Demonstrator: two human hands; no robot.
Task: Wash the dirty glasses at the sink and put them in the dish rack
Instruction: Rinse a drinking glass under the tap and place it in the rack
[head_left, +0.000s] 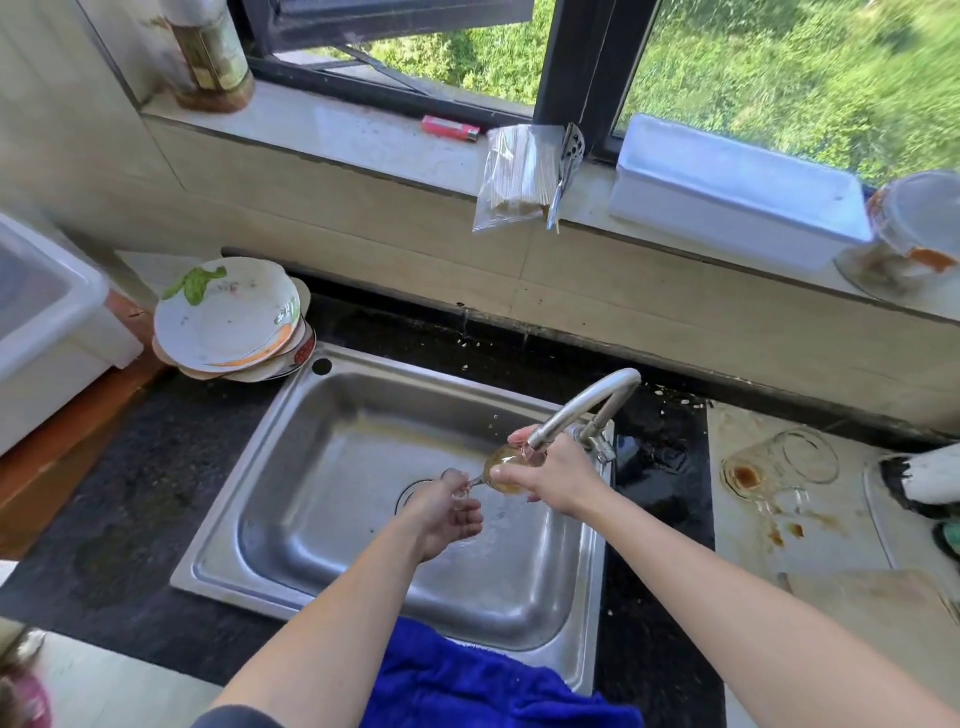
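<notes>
Glass (501, 467) sideways under tap (582, 410) (water on), bowl in right hand (553, 480), stem in left hand (447, 512).

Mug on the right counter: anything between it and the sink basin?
The faucet base stands at the sink edge on that side, and the right hand holds a stemmed glass beneath the spout. The dark counter strip between mug and sink looks bare.
</notes>
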